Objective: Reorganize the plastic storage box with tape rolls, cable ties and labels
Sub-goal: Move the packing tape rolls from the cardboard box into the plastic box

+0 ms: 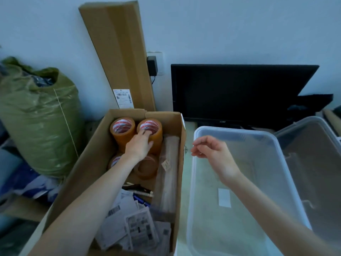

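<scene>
An open cardboard box holds several brown tape rolls at its far end, a long clear bag of cable ties along its right side, and loose printed labels at the near end. My left hand grips the far right tape roll stack, fingers hooked into its core and thumb on its side. A second stack stands to its left. My right hand hovers with loosely curled fingers over the left rim of the clear plastic storage box, holding nothing.
The box's clear lid lies to the right. A black monitor leans at the back, a tall cardboard carton against the wall, a green sack on the left. Pens lie in the cardboard box.
</scene>
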{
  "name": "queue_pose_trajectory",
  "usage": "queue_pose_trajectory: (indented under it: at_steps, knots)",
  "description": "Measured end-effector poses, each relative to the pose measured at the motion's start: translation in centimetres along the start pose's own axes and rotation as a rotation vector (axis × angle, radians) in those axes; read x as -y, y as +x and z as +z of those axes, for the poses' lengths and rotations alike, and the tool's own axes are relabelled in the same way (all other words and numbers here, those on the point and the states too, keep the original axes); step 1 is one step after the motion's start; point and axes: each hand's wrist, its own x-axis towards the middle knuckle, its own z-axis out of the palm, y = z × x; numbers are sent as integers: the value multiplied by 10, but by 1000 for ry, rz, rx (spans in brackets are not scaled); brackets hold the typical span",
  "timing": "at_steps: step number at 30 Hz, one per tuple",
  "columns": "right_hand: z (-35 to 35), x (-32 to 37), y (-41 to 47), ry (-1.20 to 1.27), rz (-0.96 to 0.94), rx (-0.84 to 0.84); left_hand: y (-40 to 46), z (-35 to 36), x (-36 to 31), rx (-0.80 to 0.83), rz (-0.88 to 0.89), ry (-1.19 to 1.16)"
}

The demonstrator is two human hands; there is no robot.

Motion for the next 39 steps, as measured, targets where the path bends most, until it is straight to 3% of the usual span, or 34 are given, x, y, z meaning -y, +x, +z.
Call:
queue_pose_trajectory:
  at_steps: [2,11,23,30,39]
  knots:
    - [1,-2,10,-7,11,-2,8,6,2,49,1,-4]
    - [2,-5,22,28,47,-28,12,12,11,-52,64,-114]
    - [-3,5,0,166,123,-70,-77,-39,-50,-332,415,-254]
    - [-10,9,-28,186,113,8,-132,-34,-81,-319,559,-170]
    - [-23,-9,-33,159,97,-177,-138,-13,-91,-311,577,-273]
